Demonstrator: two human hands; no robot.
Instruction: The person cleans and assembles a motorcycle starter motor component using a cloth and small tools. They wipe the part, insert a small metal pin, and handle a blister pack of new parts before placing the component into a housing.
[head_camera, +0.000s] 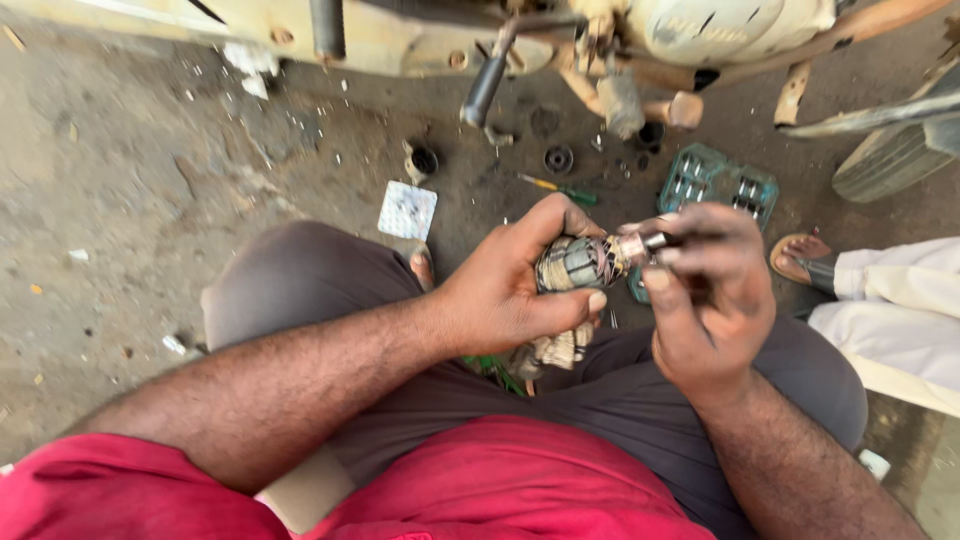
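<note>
Presently: left hand (500, 290) wraps a wound coil (570, 265); right hand (705, 290) pinches its metal shaft (645, 243). Socket tray (715, 180) at one o'clock. Best grip the coil firmly and turn the shaft gently.

Both forearms are angling inward over the knees; the left hand (505, 290) is cupping, the right hand (710, 295) is pinching with its fingertips.
</note>
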